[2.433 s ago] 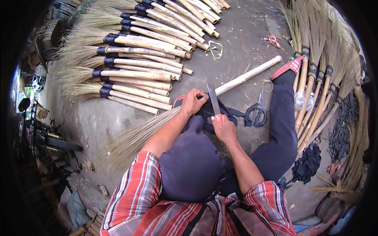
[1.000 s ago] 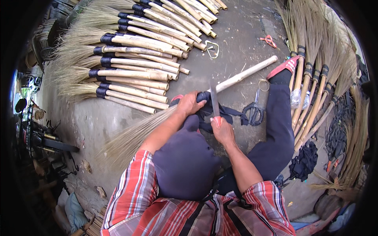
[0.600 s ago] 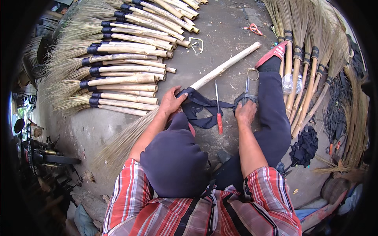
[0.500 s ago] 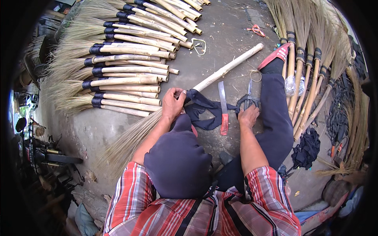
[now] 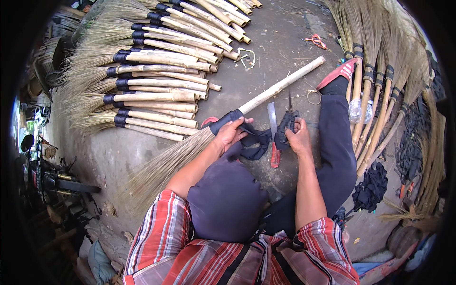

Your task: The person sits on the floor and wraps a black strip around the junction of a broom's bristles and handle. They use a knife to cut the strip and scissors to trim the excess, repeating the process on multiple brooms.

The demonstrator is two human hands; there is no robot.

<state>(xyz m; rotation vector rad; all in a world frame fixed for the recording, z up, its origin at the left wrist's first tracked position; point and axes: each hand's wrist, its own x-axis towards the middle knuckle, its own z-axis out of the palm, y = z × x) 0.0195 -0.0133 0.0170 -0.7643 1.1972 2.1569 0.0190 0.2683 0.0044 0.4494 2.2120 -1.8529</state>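
A broom lies slantwise before me, its pale wooden handle (image 5: pixel 280 85) pointing up and right and its straw bristles (image 5: pixel 161 171) spreading to the lower left. Black cloth is wrapped around the joint. My left hand (image 5: pixel 230 135) is closed beside this wrapping on a black cloth strip (image 5: pixel 256 146), whose loose length trails rightward on the floor. My right hand (image 5: pixel 299 137) is closed around scissors (image 5: pixel 288 124) with black-wrapped handles, the thin blades pointing away. Between my hands lies a knife (image 5: pixel 272 121) with a red handle, partly beside the strip.
Rows of finished-looking brooms (image 5: pixel 161 88) fill the floor at left. More brooms (image 5: pixel 368 90) lean beside my outstretched right leg (image 5: pixel 336 137). A black cloth heap (image 5: pixel 370 187) lies further right. A cord loop (image 5: pixel 246 58) and a red tie (image 5: pixel 316 41) lie ahead.
My right hand has lifted the scissors from the floor and turned them. My left hand has shifted right and turned over, with the wrapping now showing on the broom.
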